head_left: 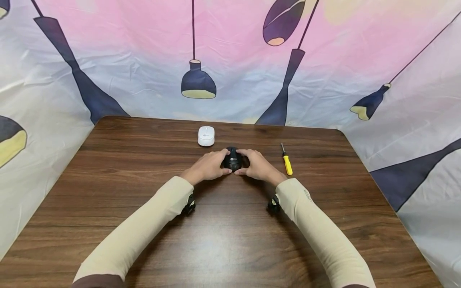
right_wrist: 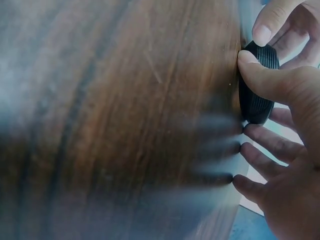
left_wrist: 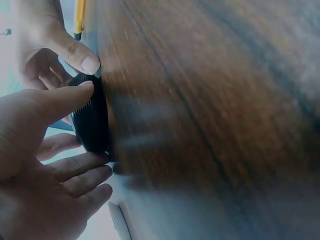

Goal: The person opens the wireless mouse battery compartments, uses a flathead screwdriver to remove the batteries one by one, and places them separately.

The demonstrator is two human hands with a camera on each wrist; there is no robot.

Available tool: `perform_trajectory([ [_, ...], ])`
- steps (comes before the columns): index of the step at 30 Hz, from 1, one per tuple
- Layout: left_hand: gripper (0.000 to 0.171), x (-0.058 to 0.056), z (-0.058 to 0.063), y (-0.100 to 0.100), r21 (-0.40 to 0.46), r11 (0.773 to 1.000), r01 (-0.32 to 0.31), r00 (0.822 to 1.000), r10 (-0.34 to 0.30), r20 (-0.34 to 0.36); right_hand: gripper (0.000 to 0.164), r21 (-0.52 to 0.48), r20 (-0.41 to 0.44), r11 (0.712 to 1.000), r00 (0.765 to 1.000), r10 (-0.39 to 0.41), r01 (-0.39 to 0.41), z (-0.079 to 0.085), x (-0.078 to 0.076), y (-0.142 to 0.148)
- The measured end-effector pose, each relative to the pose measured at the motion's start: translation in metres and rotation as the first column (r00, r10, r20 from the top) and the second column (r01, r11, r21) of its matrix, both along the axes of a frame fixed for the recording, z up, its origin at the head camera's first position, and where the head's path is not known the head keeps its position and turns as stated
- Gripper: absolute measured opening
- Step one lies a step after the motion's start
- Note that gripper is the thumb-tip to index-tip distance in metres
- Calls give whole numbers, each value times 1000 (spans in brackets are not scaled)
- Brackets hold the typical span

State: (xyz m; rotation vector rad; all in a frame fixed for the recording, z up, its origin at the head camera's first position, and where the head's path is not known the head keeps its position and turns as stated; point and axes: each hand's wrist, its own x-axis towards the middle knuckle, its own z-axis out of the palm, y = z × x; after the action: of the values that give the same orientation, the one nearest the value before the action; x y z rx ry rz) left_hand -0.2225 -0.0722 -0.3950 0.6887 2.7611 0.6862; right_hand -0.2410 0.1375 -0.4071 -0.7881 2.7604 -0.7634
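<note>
A black computer mouse (head_left: 233, 159) sits on the table between both hands. My left hand (head_left: 210, 165) holds it from the left, thumb at the near end and index finger toward the far end. From the right, my right hand (head_left: 257, 165) holds it in a mirrored way. In the left wrist view, the mouse (left_wrist: 91, 120) shows a ribbed end under the thumb, with the other fingers spread beside it. The right wrist view shows the right hand (right_wrist: 292, 150) with its thumb on the ribbed end and its lower fingertips near the tabletop.
A white computer mouse (head_left: 206, 136) stands behind and left of the black one. To the right of the right hand lies a screwdriver (head_left: 287, 163) with a yellow handle. Behind the wooden table (head_left: 223, 240) hangs a printed cloth (head_left: 144, 60).
</note>
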Motion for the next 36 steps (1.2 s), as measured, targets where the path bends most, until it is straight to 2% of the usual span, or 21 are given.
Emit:
perform_trajectory([
  [22, 62, 14, -1, -5, 2, 1000, 29, 999, -29, -35, 76, 21, -47, 998, 997, 55, -54, -3, 15, 4],
  [30, 64, 17, 1, -8, 22, 999, 27, 998, -26, -49, 74, -8, -50, 997, 996, 78, -78, -1, 19, 6],
  [36, 57, 18, 1, -7, 52, 999, 12, 996, -7, -93, 71, -53, -26, 994, 995, 94, -95, 3, 21, 8],
])
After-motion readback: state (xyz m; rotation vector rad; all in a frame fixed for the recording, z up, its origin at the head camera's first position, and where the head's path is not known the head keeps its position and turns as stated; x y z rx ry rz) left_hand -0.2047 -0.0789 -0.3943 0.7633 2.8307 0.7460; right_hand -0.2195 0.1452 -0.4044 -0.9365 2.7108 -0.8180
